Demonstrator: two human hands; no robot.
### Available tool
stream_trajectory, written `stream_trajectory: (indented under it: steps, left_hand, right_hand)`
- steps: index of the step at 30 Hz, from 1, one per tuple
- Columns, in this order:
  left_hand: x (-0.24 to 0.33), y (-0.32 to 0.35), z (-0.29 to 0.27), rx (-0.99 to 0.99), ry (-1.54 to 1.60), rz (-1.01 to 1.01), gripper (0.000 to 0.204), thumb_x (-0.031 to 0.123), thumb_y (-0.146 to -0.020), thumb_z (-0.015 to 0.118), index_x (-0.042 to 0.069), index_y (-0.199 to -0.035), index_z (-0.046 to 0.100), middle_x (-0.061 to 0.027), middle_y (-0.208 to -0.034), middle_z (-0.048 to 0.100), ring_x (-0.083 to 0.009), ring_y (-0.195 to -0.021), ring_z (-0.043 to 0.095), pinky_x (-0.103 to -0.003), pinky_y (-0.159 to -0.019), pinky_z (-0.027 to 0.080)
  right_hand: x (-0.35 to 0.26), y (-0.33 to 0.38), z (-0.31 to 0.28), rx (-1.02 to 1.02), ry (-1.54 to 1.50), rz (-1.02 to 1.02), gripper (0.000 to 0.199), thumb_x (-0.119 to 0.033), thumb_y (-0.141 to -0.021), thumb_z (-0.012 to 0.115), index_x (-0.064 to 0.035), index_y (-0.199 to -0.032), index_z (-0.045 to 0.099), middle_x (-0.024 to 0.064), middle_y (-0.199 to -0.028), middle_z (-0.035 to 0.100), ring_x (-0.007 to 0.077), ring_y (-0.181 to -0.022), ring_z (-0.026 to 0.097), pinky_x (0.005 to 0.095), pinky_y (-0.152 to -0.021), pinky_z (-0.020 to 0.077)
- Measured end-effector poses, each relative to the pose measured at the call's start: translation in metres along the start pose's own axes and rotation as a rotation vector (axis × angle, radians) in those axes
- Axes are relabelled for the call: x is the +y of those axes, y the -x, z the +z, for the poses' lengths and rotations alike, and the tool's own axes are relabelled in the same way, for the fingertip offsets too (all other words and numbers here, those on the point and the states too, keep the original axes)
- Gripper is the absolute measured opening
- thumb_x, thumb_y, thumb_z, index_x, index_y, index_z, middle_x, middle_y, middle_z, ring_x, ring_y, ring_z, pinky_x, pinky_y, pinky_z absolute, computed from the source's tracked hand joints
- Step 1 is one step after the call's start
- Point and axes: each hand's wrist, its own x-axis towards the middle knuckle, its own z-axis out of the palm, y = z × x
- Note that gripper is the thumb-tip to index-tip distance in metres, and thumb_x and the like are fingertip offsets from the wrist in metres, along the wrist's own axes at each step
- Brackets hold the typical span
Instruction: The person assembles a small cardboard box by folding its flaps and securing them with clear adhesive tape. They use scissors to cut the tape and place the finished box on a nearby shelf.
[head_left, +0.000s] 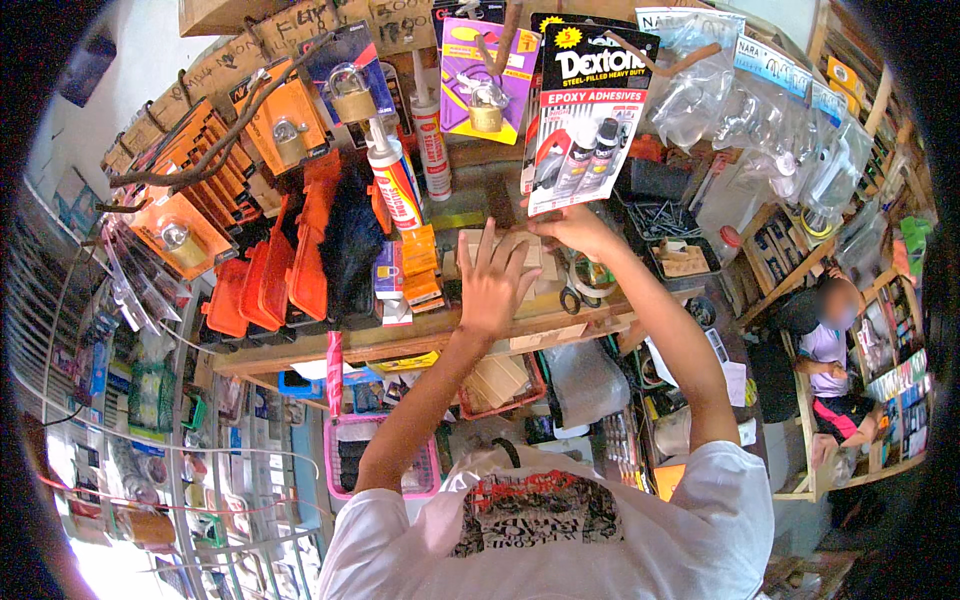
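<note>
My left hand (494,284) reaches over the wooden shelf with its fingers spread, lying against a small stack of light brown blocks or boxes (520,254). To its right, my right hand (583,232) is just under the lower edge of a carded pack of epoxy adhesive tubes (590,150). Its fingers point left toward the brown stack. The pack partly covers them, so whether they grip anything is unclear. Left of my left hand stand an orange-and-yellow small box (421,262) and a white-and-red sealant tube (396,180).
Carded padlocks (350,92) hang from branch hooks above. Orange plastic cases (268,280) stand at the left. A black tray of screws (662,220) sits at the right, under hanging clear bags (690,100). A pink basket (350,440) is below the shelf. Another person (835,350) sits far right.
</note>
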Motion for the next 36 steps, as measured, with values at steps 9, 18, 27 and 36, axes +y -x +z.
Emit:
stream_trajectory:
  steps: [9, 18, 27, 36]
  left_hand:
    - [-0.002, 0.02, 0.003, 0.001, 0.059, 0.033, 0.049, 0.033, -0.085, 0.075, 0.009, -0.127, 0.064, -0.0067, -0.146, 0.052, -0.0322, -0.145, 0.034, -0.057, -0.119, 0.023]
    - [-0.003, 0.022, -0.003, -0.061, 0.15, 0.047, 0.055, 0.024, -0.088, 0.072, 0.004, -0.136, 0.056, -0.011, -0.147, 0.05, -0.0356, -0.142, 0.038, -0.055, -0.116, 0.029]
    - [-0.001, 0.02, -0.004, -0.052, 0.17, 0.037, 0.067, 0.021, -0.085, 0.074, 0.003, -0.143, 0.045, -0.0138, -0.146, 0.051, -0.0364, -0.14, 0.04, -0.055, -0.116, 0.029]
    - [-0.001, 0.019, -0.005, -0.083, 0.146, 0.03, 0.069, 0.023, -0.087, 0.072, 0.004, -0.145, 0.042, -0.0132, -0.146, 0.05, -0.0354, -0.14, 0.039, -0.054, -0.117, 0.029]
  right_hand:
    - [0.003, 0.02, 0.002, -0.043, 0.054, -0.146, 0.033, -0.011, -0.092, 0.069, -0.0072, -0.124, 0.06, 0.0033, -0.109, 0.065, 0.0132, -0.092, 0.061, 0.0293, -0.075, 0.0554]
    - [-0.01, 0.014, -0.025, -0.164, 0.104, -0.202, 0.031, -0.008, -0.098, 0.059, 0.0006, -0.128, 0.057, 0.0031, -0.094, 0.065, 0.0132, -0.086, 0.064, 0.0288, -0.085, 0.0492]
    - [-0.015, 0.015, -0.011, -0.116, 0.313, -0.244, 0.038, -0.009, -0.1, 0.054, -0.0056, -0.137, 0.053, 0.0048, -0.095, 0.065, 0.0124, -0.088, 0.066, 0.0298, -0.085, 0.0495]
    - [-0.022, 0.017, -0.006, -0.09, 0.392, -0.278, 0.033, -0.012, -0.101, 0.054, -0.004, -0.133, 0.055, 0.0039, -0.094, 0.062, 0.0128, -0.083, 0.067, 0.0292, -0.081, 0.0506]
